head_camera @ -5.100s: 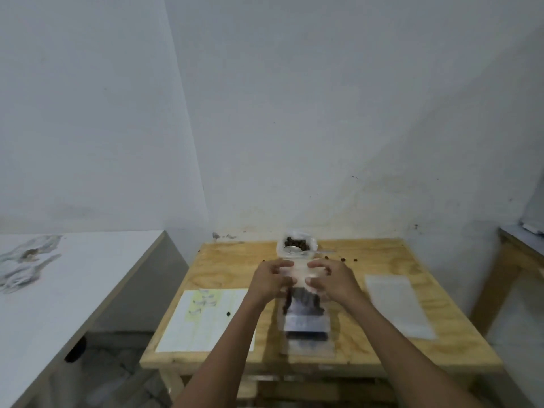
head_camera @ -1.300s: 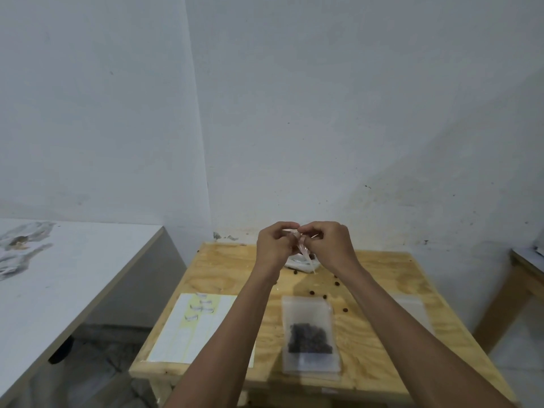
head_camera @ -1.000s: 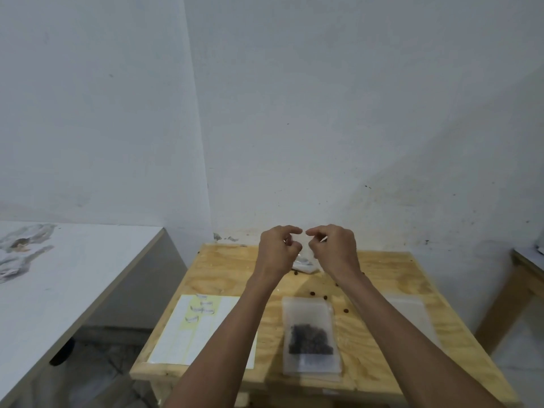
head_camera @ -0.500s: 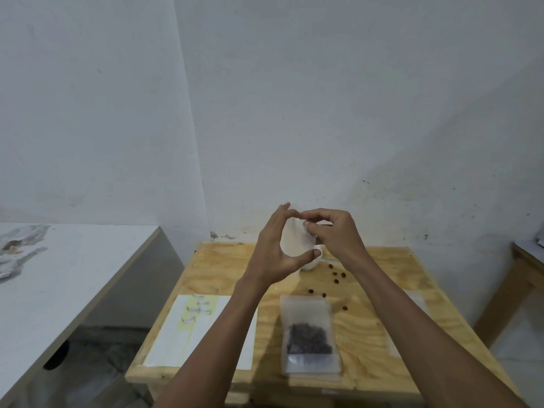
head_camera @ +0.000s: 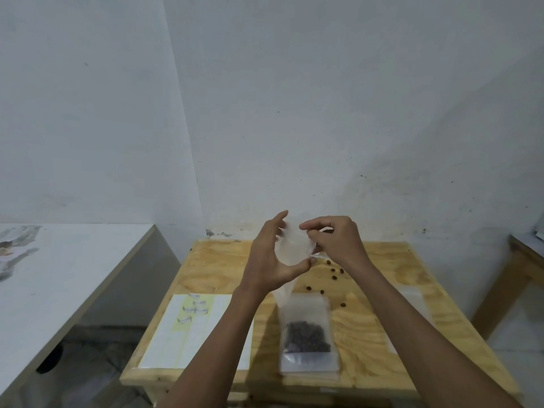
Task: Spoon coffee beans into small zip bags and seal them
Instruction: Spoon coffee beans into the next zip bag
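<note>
**Empty zip bag held above the bench**

The left hand [head_camera: 269,260] cups an empty zip bag [head_camera: 294,251] between thumb and spread fingers; the right hand [head_camera: 335,241] pinches its top edge. 1 filled bag [head_camera: 307,328] lies flat on the bench [head_camera: 212,269] below, loose beans [head_camera: 334,273] scattered nearby.

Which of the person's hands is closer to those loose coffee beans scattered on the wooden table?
Right. The right hand is raised just above the scattered dark coffee beans on the plywood table; the left hand is farther left, holding up an empty clear plastic zip bag.
</note>
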The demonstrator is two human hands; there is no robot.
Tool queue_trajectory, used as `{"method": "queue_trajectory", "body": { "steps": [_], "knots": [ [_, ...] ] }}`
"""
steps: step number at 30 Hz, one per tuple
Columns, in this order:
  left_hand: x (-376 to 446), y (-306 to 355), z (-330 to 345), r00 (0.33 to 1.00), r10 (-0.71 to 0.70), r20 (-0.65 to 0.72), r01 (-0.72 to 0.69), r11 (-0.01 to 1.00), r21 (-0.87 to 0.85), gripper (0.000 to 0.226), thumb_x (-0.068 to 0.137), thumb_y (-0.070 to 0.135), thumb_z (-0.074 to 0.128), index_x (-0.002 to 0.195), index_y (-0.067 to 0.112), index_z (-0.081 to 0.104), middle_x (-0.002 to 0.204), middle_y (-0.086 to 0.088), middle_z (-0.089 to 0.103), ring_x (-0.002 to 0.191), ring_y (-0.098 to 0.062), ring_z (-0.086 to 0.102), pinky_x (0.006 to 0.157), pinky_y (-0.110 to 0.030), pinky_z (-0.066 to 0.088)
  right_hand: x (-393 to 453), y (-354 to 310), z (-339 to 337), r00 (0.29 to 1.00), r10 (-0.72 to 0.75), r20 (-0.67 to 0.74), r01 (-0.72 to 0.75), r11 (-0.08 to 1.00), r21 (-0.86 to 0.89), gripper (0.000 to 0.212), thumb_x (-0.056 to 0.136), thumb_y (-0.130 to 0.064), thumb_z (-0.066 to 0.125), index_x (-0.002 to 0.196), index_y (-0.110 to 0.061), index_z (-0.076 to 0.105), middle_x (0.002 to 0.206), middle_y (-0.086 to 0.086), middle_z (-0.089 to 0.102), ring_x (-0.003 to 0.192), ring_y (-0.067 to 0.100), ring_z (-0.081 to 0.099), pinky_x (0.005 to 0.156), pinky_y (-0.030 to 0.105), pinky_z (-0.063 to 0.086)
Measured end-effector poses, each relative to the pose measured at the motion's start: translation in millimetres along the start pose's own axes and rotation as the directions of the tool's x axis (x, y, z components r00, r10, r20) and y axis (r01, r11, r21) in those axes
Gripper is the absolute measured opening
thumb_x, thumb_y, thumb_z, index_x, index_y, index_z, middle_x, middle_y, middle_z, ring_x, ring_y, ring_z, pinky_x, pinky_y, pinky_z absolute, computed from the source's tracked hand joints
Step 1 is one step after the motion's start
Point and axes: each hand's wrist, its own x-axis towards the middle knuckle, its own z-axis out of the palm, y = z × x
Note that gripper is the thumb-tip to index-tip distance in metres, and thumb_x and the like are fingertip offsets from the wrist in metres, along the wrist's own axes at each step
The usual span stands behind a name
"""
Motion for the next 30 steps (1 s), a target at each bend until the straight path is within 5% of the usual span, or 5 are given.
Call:
{"method": "queue_trajectory", "body": {
  "steps": [8, 12, 18, 24, 30],
  "knots": [
    [0, -15, 8, 0.997, -0.072, -0.022, 0.072, 0.997, -0.001, 0.100, 0.062, 0.067, 0.086, 0.143, 0.019, 0.051, 0.124, 0.010, 0.057, 0.110, -0.007, 0.058, 0.090, -0.026, 0.052, 13, 22, -9, 0.989, 0.139, -0.054, -0.123, 0.964, 0.236, 0.010, 0.093, -0.013, 0.071, 0.097, -0.011, 0.080, 0.086, 0.011, 0.075, 0.070, 0.022, 0.072, 0.063, 0.037, 0.063],
    [0, -34, 9, 0.992, -0.129, -0.002, 0.129, 0.991, 0.018, 0.103, 0.059, 0.068, 0.085, 0.143, 0.019, 0.052, 0.123, 0.010, 0.056, 0.109, -0.001, 0.056, 0.088, -0.014, 0.045, 32, 74, -16, 0.973, 0.165, -0.162, -0.180, 0.980, -0.082, 0.006, 0.091, -0.020, 0.075, 0.092, -0.017, 0.081, 0.085, -0.003, 0.077, 0.082, 0.014, 0.074, 0.075, 0.034, 0.063],
    [3, -67, 12, 0.976, -0.209, 0.053, 0.205, 0.976, 0.080, 0.104, 0.057, 0.070, 0.084, 0.142, 0.019, 0.054, 0.120, 0.010, 0.057, 0.107, 0.002, 0.055, 0.087, -0.014, 0.044, 52, 117, -4, 0.987, 0.160, 0.009, -0.131, 0.838, -0.529, 0.013, 0.090, -0.027, 0.076, 0.103, -0.024, 0.079, 0.100, -0.005, 0.073, 0.093, 0.016, 0.069, 0.078, 0.032, 0.055],
    [5, -90, 21, 0.955, -0.270, 0.122, 0.258, 0.961, 0.102, 0.107, 0.056, 0.075, 0.082, 0.143, 0.020, 0.053, 0.121, 0.012, 0.056, 0.107, 0.001, 0.055, 0.087, -0.020, 0.046, 70, 119, 13, 0.960, 0.246, 0.137, -0.114, 0.784, -0.610, 0.009, 0.086, -0.019, 0.078, 0.092, -0.026, 0.077, 0.089, 0.002, 0.071, 0.079, 0.019, 0.067, 0.072, 0.034, 0.058],
    [8, -97, 31, 0.948, -0.278, 0.156, 0.259, 0.957, 0.132, 0.110, 0.055, 0.075, 0.080, 0.145, 0.017, 0.052, 0.127, 0.009, 0.057, 0.110, -0.007, 0.056, 0.091, -0.027, 0.050, 84, 114, 16, 0.956, 0.266, 0.125, -0.086, 0.660, -0.746, 0.031, 0.092, -0.008, 0.061, 0.099, -0.031, 0.081, 0.108, -0.001, 0.075, 0.088, 0.021, 0.070, 0.070, 0.033, 0.058]
  ]
}}
